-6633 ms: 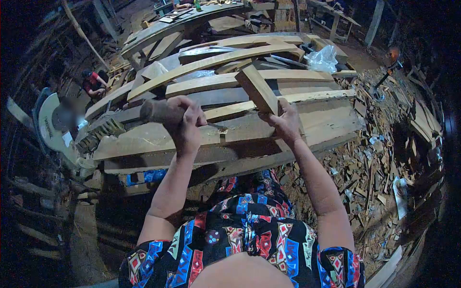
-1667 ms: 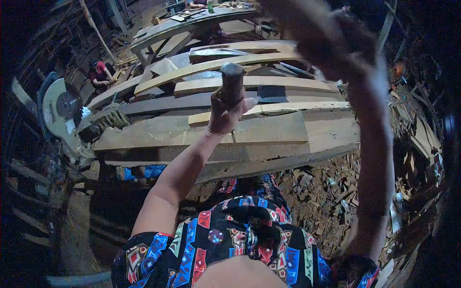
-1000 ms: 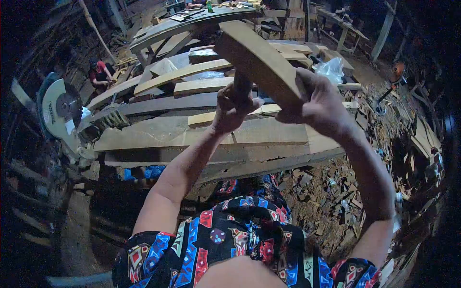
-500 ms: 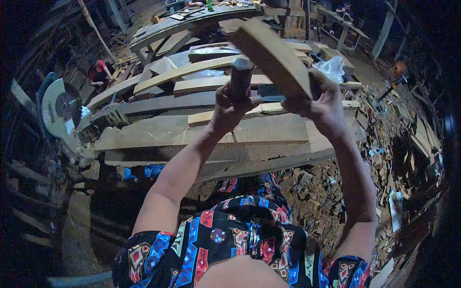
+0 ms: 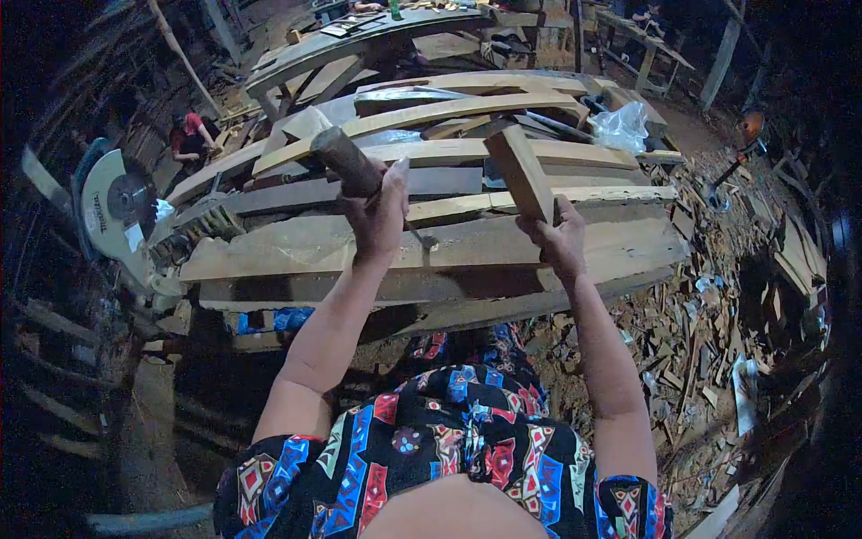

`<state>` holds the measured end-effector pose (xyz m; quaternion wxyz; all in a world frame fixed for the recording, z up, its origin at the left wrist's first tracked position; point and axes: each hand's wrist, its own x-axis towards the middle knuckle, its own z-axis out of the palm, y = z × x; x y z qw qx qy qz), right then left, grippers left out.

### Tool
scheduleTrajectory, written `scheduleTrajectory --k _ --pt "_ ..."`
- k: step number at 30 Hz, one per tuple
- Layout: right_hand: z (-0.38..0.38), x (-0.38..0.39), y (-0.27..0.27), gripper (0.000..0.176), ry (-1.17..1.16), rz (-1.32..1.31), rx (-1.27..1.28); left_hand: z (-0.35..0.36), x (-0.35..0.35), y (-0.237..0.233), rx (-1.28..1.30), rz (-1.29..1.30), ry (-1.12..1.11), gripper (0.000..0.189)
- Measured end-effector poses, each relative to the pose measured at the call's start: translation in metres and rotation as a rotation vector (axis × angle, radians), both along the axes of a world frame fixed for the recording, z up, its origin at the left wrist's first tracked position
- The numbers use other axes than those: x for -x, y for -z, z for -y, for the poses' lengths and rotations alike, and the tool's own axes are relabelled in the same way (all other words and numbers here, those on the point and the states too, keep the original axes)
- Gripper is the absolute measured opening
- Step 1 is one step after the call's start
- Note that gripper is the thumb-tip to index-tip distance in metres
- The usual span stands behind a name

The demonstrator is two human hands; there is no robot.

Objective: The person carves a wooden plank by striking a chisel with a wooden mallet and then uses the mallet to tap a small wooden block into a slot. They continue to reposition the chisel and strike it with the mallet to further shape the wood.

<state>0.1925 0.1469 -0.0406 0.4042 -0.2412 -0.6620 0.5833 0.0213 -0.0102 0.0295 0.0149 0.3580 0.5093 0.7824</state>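
My left hand [image 5: 375, 216] is wrapped round a dark cylindrical tool handle [image 5: 347, 163], its blunt round end pointing up and left. From below that hand a thin rod slants down toward the bench plank. In my right hand [image 5: 560, 235] is a short, thick wooden block [image 5: 521, 172], gripped by its lower end and tilted up to the left. Both hands are above a wide wooden plank [image 5: 485, 247] on the bench, with a gap between them. Long curved boards [image 5: 422, 114] lie behind the hands.
A circular saw [image 5: 112, 202] stands at the left end. Clear plastic [image 5: 620, 128] lies at the back right. Wood scraps [image 5: 664, 359] cover the ground at right. A person in red [image 5: 190, 139] sits at back left; another table [image 5: 368, 40] stands behind.
The wooden block has moved down and away from my face in my right hand. My left hand has shifted left, and the tool handle now leans left.
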Motion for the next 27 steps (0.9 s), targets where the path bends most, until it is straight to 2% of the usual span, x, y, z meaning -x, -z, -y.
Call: scheduleTrajectory --k 2,5,8,9,15,19,25,27 --pt "0.002 -0.003 -0.004 0.027 0.001 0.032 -0.027 0.002 -0.004 -0.002 0.04 -0.095 -0.068 0.015" --pt "0.008 -0.004 -0.01 0.029 0.001 0.045 -0.021 0.0 0.009 -0.004 -0.09 -0.32 -0.075 0.017" --pt "0.007 -0.004 -0.011 0.031 0.009 0.098 -0.009 0.008 -0.004 -0.035 -0.133 0.033 0.054 0.019" --pt "0.007 -0.005 -0.012 0.032 0.018 0.133 -0.019 0.005 -0.002 -0.034 -0.129 0.052 0.064 0.021" --pt "0.006 -0.002 -0.007 0.031 0.01 0.074 -0.067 -0.005 -0.006 -0.015 -0.113 0.141 0.174 0.02" --pt "0.011 -0.001 -0.014 0.031 -0.027 -0.006 -0.005 -0.008 -0.005 -0.017 -0.068 0.072 0.213 0.019" --pt "0.011 -0.001 -0.014 0.029 0.006 0.011 -0.075 -0.014 -0.006 -0.012 -0.075 0.048 0.295 0.018" --pt "0.005 -0.002 -0.007 0.032 0.013 0.089 -0.09 -0.017 -0.004 -0.009 -0.084 0.023 0.331 0.018"
